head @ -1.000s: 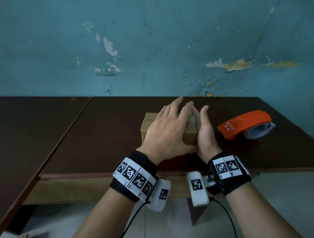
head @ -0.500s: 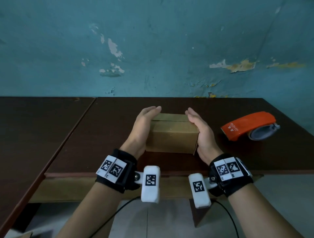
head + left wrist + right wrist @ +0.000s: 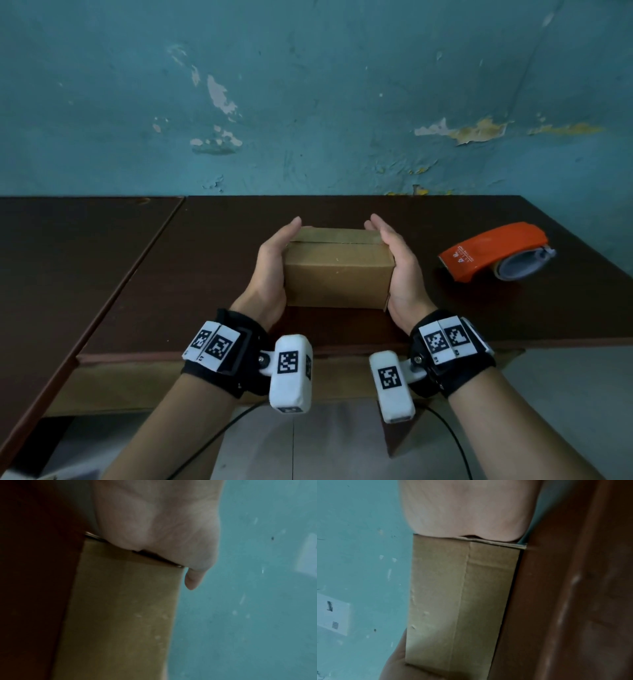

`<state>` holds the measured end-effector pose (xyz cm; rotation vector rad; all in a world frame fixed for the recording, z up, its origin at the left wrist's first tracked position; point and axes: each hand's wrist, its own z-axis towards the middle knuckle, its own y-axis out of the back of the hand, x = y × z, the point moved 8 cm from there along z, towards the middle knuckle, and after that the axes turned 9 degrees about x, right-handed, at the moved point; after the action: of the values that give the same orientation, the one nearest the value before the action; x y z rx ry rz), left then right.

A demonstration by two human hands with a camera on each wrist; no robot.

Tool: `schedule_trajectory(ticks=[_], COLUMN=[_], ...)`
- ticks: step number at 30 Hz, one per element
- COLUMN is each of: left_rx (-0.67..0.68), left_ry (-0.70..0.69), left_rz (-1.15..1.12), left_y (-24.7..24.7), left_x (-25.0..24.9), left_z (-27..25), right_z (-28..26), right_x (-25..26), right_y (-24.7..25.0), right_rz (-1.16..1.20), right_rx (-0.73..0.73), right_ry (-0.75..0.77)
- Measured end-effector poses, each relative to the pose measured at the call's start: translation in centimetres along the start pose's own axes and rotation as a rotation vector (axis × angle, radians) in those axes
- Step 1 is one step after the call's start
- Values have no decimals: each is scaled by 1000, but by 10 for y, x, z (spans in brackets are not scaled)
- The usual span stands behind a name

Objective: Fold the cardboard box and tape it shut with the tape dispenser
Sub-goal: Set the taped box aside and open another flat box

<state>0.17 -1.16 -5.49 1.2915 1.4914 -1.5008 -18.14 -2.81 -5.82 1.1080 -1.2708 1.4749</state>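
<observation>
cardboard box [image 3: 337, 274] sits flat on the dark brown table [image 3: 137, 274], long axis running hand to hand, flaps folded down, centre seam on top parallel to that axis. Box is directly between the 2 hands: left hand [image 3: 272, 270] flat against its left end, right hand [image 3: 399, 267] flat against its right end, fingers straight and pointing away from the person toward the wall, palms pressing inward, nothing gripped. Orange tape dispenser [image 3: 496, 251] lies on the table well to the outside of the right hand, untouched. Peeling teal wall [image 3: 308, 102] beyond the fingertips, pale floor under the wrists
</observation>
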Motion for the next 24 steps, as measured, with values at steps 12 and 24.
schedule_trajectory(ticks=[12,24], left_rx=[23,-78], left_ry=[-16,-106], left_rz=[48,97], left_y=[-2,14], left_x=[1,-6], left_z=[-1,7], right_z=[0,3], right_x=[-1,26], right_y=[1,39], right_rz=[50,-31], right_rx=[1,-94], right_ry=[-6,115])
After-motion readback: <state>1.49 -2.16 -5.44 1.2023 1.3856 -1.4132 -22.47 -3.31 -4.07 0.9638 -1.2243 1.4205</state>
